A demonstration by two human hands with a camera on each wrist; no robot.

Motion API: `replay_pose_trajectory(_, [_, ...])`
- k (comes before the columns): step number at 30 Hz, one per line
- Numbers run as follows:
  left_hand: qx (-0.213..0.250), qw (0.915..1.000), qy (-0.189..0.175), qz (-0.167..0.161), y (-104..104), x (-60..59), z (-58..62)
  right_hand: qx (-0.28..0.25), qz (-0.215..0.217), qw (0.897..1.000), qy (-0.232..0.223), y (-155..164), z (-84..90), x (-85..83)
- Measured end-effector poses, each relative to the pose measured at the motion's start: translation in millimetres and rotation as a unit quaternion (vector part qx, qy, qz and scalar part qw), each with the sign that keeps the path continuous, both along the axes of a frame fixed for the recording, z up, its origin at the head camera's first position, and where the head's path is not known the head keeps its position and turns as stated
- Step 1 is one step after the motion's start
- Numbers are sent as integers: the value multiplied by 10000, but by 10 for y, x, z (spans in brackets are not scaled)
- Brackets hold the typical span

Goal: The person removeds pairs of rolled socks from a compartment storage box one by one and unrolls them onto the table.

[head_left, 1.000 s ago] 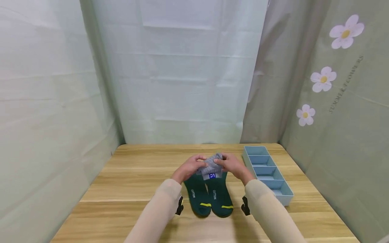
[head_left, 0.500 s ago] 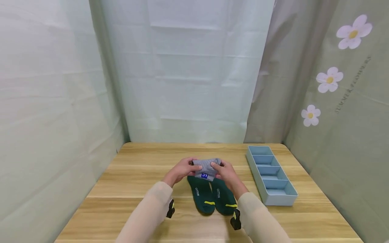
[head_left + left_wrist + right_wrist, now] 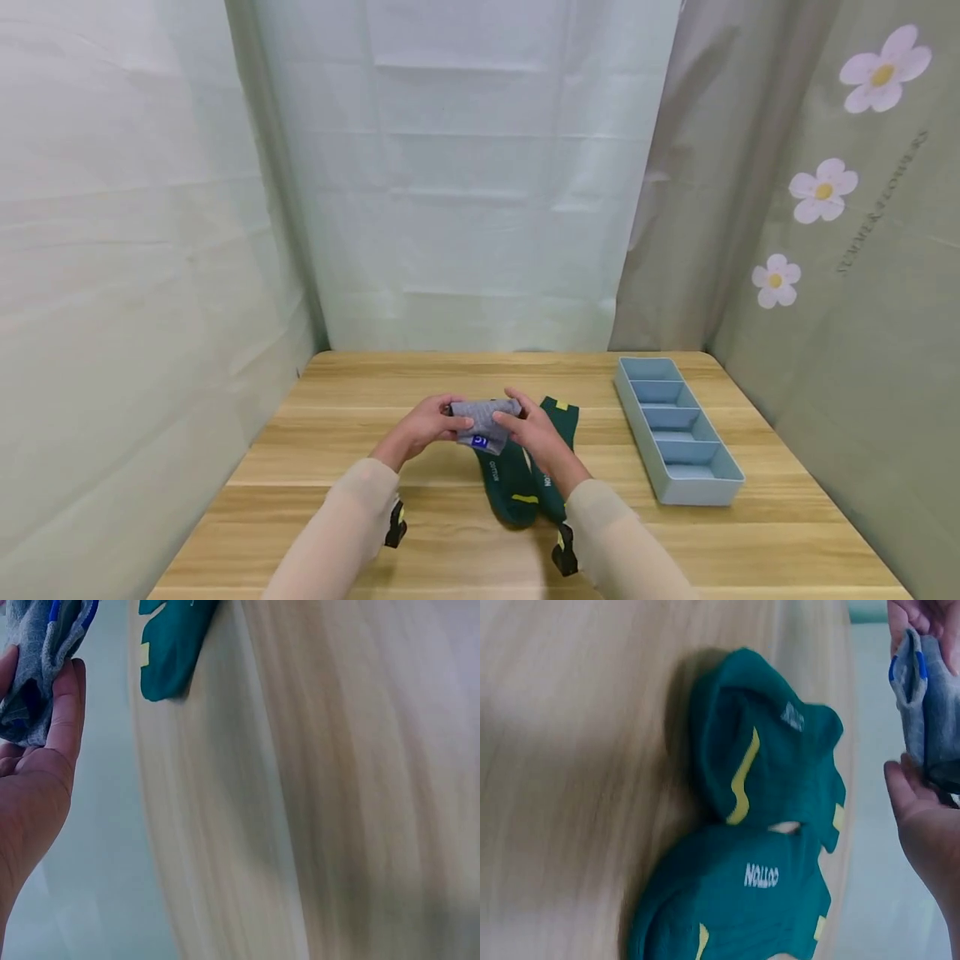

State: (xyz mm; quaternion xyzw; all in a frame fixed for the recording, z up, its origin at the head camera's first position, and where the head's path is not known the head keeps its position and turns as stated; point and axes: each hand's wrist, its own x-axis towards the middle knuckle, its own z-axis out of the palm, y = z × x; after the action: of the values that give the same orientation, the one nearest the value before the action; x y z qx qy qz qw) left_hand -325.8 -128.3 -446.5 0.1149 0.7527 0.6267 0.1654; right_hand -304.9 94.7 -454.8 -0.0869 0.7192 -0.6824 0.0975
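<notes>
Taking the clock round the item you hold, with twelve at the table's far edge, the head view shows your left hand [image 3: 423, 425] at nine and your right hand [image 3: 534, 429] at three, both closed onto a small folded grey knit sock bundle [image 3: 482, 417] with a square blue label [image 3: 479, 442]. Each thumb presses its front; most of the fingers behind are hidden. Two dark green fabric socks [image 3: 510, 487] with yellow bands and white COTTON lettering lie at five o'clock on the light wood-grain table [image 3: 315, 508], partly covered by the bundle and your right hand. At three, well apart, sits a pale blue rectangular box [image 3: 697, 492] with four compartments; white printed flowers [image 3: 822, 192] show at two on the pale fabric hanging. In the left wrist view, taking the frame as the dial, your left hand is at nine, thumb and fingers on either side of the bundle at ten, held above the table; green fabric shows at eleven. In the right wrist view, your right hand is between three and four, fingertips at the bundle's lower end; your left hand grips its upper end, and the green socks lie side by side from the centre towards six.
</notes>
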Motion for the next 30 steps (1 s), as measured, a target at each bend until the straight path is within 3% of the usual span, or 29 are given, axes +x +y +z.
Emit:
replay_pose_trajectory(10, [9,9995,-170,-270,-177,91,-28,-87,149,9998,-135,-133,-48,10])
replay_pose_trajectory(14, [-667,9972,88,-332,-281,127,-10,66,194,9995,-232,-206,-86,35])
replay_pose_trajectory(19, [-1471,9866,508,-482,-384,181,22,300,322,9985,-311,-288,-131,84])
replay_pose_trajectory(25, [-1430,9877,255,-572,-423,218,-10,484,457,9970,-398,-337,-167,130])
replay_pose_trajectory(30, [-1364,9889,188,-568,-428,225,-73,695,423,9966,-100,-303,-181,141])
